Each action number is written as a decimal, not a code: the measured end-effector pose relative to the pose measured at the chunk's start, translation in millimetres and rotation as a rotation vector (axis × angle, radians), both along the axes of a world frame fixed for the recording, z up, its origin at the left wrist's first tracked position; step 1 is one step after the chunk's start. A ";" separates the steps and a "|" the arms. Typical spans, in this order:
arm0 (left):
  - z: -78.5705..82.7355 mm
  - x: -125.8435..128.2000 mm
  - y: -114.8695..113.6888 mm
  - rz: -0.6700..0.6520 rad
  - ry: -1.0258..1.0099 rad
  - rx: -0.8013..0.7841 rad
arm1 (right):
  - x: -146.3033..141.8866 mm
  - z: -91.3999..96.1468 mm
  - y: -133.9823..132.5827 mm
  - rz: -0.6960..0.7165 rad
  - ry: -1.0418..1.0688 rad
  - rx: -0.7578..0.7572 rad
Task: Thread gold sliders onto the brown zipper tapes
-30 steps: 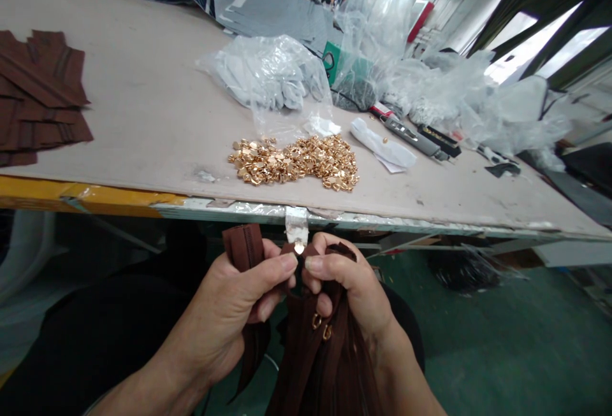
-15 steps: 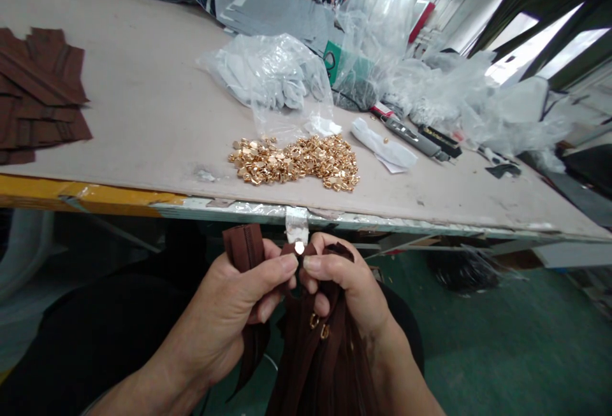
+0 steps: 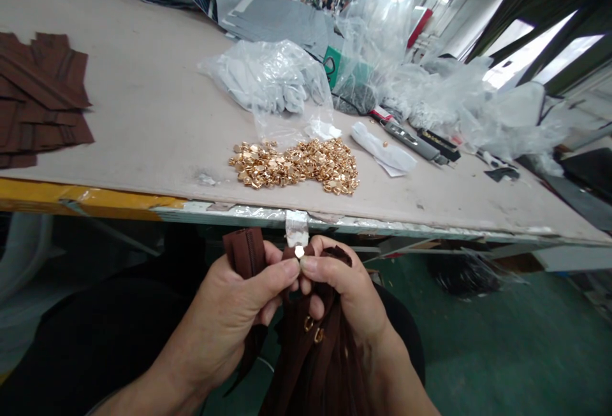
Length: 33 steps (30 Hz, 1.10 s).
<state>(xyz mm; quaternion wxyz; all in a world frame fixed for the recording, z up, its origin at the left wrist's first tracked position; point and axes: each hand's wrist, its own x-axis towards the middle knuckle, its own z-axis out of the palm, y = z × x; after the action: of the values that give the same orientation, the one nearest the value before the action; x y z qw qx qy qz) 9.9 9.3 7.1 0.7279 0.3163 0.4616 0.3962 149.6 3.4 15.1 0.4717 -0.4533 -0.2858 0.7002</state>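
My left hand is closed around brown zipper tape, whose folded end stands up beside the thumb. Opposite it, my right hand pinches brown zipper tape too, and a bundle of zipper strips hangs below its fingers. Both thumbs meet at a small gold zipper slider, which sits at a fixture on the table's front edge. Two gold sliders show on the hanging strips. How the tape lies inside the fingers is hidden.
On the table lies a pile of gold sliders. Behind it rests a clear plastic bag. Brown zipper strips are stacked at left. A grey cutter and crumpled plastic lie at right.
The thumbs have drawn together below the slider, with the right thumb shifting slightly left. The hanging strips have swung a little left. The whole view has shifted slightly.
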 end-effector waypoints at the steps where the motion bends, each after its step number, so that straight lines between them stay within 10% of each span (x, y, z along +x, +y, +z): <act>1: -1.6 -0.6 -0.4 -0.007 0.023 0.024 | -0.5 0.1 -0.4 -0.008 0.000 0.003; 23: -9.0 -4.2 -0.9 -0.067 0.217 0.202 | 7.9 18.7 8.6 0.048 -0.501 0.193; 33: -2.1 7.0 6.4 0.074 0.013 0.013 | -10.0 38.1 38.1 -0.269 -1.343 0.628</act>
<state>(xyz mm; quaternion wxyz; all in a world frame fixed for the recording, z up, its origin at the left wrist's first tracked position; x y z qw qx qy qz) 16.9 15.7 4.9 0.7078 0.3061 0.4751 0.4239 139.6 41.4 53.2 0.3844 -0.6581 -0.6404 0.0951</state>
